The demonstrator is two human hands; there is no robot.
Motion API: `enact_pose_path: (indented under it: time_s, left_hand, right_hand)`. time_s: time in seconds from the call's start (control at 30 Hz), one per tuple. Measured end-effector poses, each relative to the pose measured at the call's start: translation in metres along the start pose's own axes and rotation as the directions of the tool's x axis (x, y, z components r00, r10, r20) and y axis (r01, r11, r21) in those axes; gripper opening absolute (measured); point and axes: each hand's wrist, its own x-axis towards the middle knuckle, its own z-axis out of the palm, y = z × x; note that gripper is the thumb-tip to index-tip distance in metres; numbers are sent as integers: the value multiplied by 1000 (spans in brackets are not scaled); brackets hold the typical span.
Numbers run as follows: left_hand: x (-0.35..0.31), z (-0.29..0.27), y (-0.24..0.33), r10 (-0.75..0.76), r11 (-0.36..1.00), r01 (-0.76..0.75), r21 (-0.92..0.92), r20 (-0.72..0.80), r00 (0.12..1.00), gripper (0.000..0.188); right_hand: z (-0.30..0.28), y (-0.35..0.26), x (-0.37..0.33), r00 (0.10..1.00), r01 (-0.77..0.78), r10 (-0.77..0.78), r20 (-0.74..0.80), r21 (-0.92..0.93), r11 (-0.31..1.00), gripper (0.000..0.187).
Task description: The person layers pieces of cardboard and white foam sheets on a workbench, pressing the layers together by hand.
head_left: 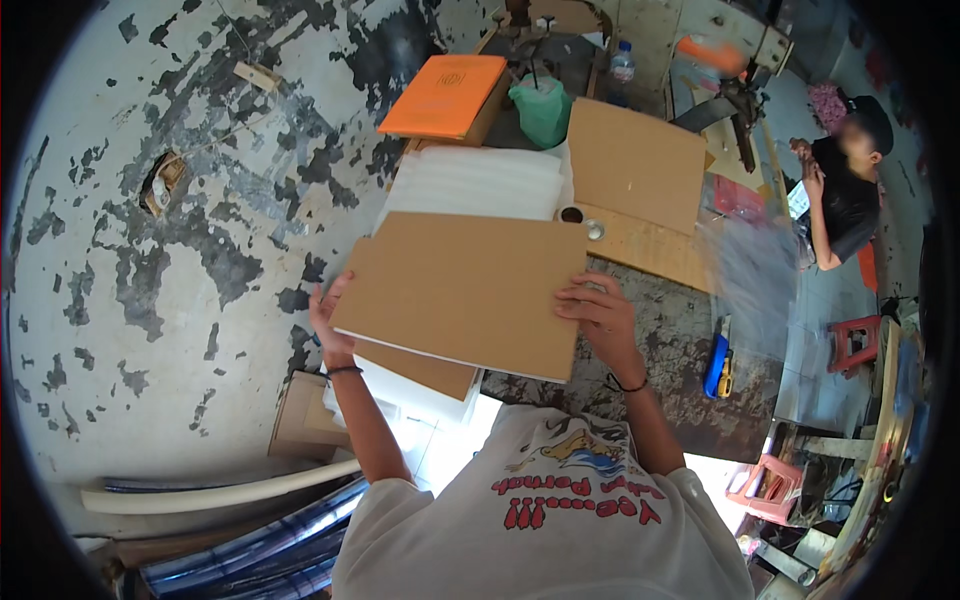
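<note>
**Brown cardboard sheet held at both side edges**

A wide brown cardboard sheet [460, 280], pale along its near edge, lies between the person's hands, in front of their body. The left hand [332, 315] grips its left edge, part of the fingers hidden by the sheet. The right hand [603, 312] grips the opposite edge, fingers laid over the top face; whether its thumb reaches underneath cannot be told. Each wrist carries a dark band.

A second brown sheet [430, 370] juts out from beneath on the near side, above white material. Beyond the held sheet lie white padding sheets [475, 180], then an orange book [445, 95], a green bag [540, 112] and a clear bottle [622, 65]. To the right of the padding, another brown board [637, 160] overlaps a wooden plank [640, 245].

On the worn dark bench [665, 315], to the right of the right hand, a blue tool [715, 365] sits just beside a yellow one [726, 378]. Farther right is a co-worker [845, 200] in a black shirt and cap.
</note>
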Motion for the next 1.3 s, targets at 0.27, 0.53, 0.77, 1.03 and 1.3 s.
enact_pose_path:
  time_s: [0.27, 0.53, 0.77, 1.03, 1.3]
  left_hand:
    - [15, -45, 80, -357, 783, 385, 489, -155, 921, 83]
    - [22, -108, 32, 23, 152, 332, 931, -339, 940, 43]
    - [21, -125, 11, 352, -158, 154, 975, -90, 932, 29]
    - [-8, -160, 11, 401, -233, 239, 943, -131, 907, 33]
    - [-9, -73, -23, 601, -494, 338, 801, 34, 798, 30]
  right_hand:
    - [77, -11, 9, 941, 298, -289, 177, -30, 954, 21]
    - [146, 22, -49, 908, 174, -150, 391, -26, 984, 25]
    - [135, 16, -44, 905, 161, -152, 398, 12, 987, 25]
    - [137, 13, -59, 904, 162, -228, 362, 203, 966, 22]
    - [37, 63, -92, 841, -499, 457, 291, 88, 862, 19]
